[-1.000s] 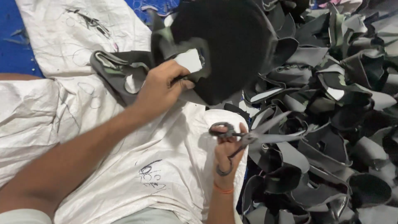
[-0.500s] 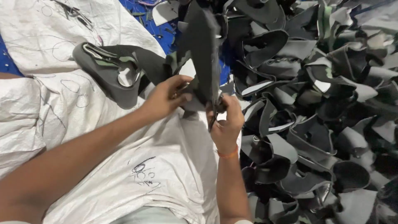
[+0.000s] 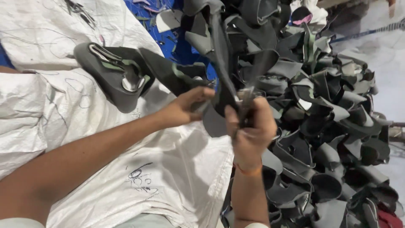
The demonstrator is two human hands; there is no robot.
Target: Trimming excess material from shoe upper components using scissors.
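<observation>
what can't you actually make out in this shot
Head view, the only one:
- Scissors: only a blurred metallic glint at the right hand; the fingers hide the handles.
- Dark grey rubbery cut piece: its lower end is hidden behind both hands, and motion blur smears its edges.
- Left hand: its fingertips are tucked behind the piece.
- Heap of dark grey offcuts: cut off by the right and bottom edges.
- White woven sack: its scribbled marks are too small.

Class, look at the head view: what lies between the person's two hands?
In the head view, the dark shoe-upper piece hangs between the left hand and right hand; both grip it.
</observation>
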